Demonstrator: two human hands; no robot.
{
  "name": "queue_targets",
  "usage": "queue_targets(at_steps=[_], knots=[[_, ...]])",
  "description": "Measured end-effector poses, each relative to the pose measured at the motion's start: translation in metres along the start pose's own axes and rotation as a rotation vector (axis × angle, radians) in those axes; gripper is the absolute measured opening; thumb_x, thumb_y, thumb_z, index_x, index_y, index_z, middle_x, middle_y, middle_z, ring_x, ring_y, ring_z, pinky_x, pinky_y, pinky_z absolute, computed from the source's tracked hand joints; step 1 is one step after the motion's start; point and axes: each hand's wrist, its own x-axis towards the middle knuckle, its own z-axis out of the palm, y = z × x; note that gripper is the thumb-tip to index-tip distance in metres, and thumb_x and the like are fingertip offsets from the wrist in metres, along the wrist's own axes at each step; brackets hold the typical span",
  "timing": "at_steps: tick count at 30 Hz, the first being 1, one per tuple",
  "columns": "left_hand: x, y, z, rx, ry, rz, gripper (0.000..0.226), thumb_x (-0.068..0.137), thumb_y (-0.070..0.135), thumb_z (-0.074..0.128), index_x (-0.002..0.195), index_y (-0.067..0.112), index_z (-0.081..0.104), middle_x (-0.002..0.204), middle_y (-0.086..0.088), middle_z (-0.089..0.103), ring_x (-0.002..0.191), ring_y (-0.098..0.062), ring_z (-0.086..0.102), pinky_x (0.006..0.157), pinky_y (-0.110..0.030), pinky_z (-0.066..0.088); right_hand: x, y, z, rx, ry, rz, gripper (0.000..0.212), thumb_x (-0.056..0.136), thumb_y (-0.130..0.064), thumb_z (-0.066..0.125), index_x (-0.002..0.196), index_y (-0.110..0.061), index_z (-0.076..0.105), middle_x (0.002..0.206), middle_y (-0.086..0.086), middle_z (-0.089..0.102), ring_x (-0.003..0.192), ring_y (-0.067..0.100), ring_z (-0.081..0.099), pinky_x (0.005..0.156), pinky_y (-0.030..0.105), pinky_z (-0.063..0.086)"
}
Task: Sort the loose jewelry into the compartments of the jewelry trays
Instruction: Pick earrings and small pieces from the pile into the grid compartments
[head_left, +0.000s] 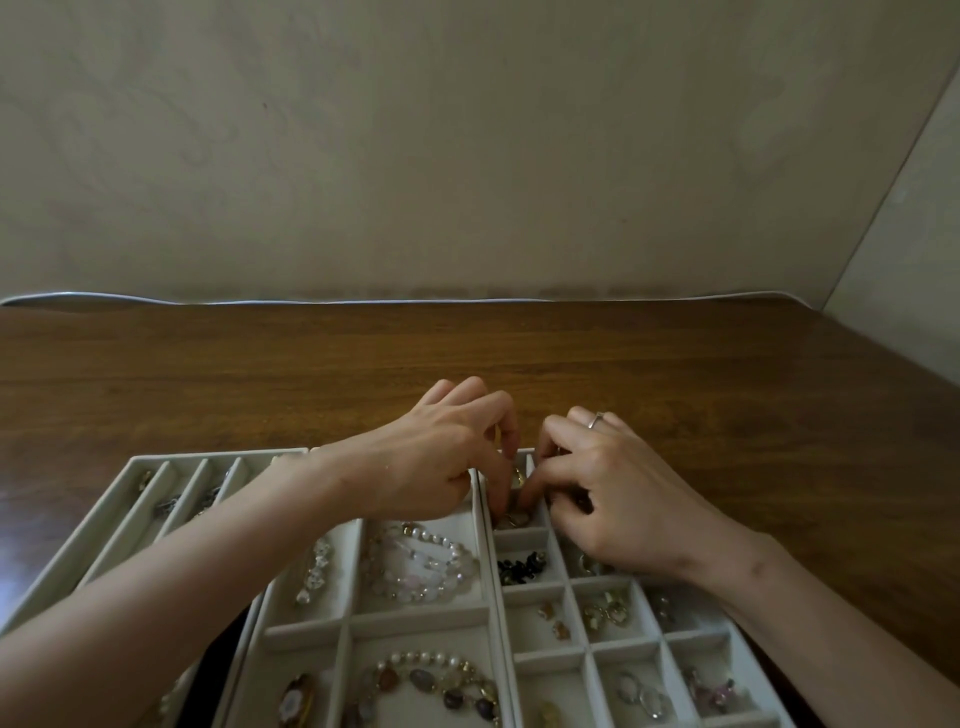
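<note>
Brown wooden table (519, 353), beige wall (467, 130)

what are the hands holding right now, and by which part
The left hand and right hand both pinch a small metal piece in the right tray; fingertips hide which part.

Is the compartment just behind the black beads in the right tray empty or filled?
Empty: that compartment shows only bare grey lining, just beyond the black beads.

Grey trays (415, 621) side by side hold bracelets (421, 566) and earrings (605, 613).
</note>
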Motion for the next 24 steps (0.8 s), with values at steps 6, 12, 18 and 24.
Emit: queue_targets(at_steps=[6, 12, 18, 24], knots=[[-0.001, -0.005, 0.005, 0.042, 0.110, 0.044, 0.043, 0.064, 0.007, 0.042, 0.082, 0.034, 0.070, 0.106, 0.010, 0.043, 0.098, -0.003, 0.025, 0.082, -0.018, 0.018, 0.002, -0.010, -0.001, -0.035, 0.030, 0.026, 0.019, 0.087, -0.041, 0.058, 0.097, -0.030, 0.070, 0.091, -0.013, 0.044, 0.085, 0.004, 0.028, 0.080, 0.024, 0.019], [0.002, -0.008, 0.009, -0.025, 0.174, 0.005, 0.044, 0.058, 0.004, 0.037, 0.076, 0.027, 0.070, 0.101, 0.010, 0.047, 0.095, -0.006, 0.032, 0.083, -0.018, 0.026, 0.009, -0.019, -0.006, -0.111, -0.052, 0.104, 0.025, 0.087, -0.042, 0.059, 0.103, -0.026, 0.069, 0.110, -0.007, 0.051, 0.111, 0.013, 0.037, 0.105, 0.036, 0.025], [0.002, -0.019, 0.012, -0.133, 0.303, -0.078, 0.042, 0.060, 0.002, 0.035, 0.076, 0.022, 0.068, 0.101, 0.008, 0.054, 0.095, -0.011, 0.039, 0.086, -0.034, 0.038, 0.013, -0.026, -0.007, -0.090, -0.055, 0.108, 0.014, 0.087, -0.034, 0.062, 0.095, -0.026, 0.070, 0.101, -0.009, 0.053, 0.100, 0.009, 0.041, 0.096, 0.032, 0.029], [0.004, -0.021, 0.015, -0.162, 0.347, -0.080, 0.042, 0.062, 0.000, 0.035, 0.074, 0.023, 0.068, 0.097, 0.008, 0.056, 0.092, -0.014, 0.043, 0.078, -0.022, 0.033, 0.014, -0.026, -0.009, 0.002, -0.077, 0.151, 0.008, 0.085, -0.031, 0.064, 0.087, -0.028, 0.071, 0.089, -0.015, 0.051, 0.091, 0.004, 0.043, 0.095, 0.030, 0.032]])
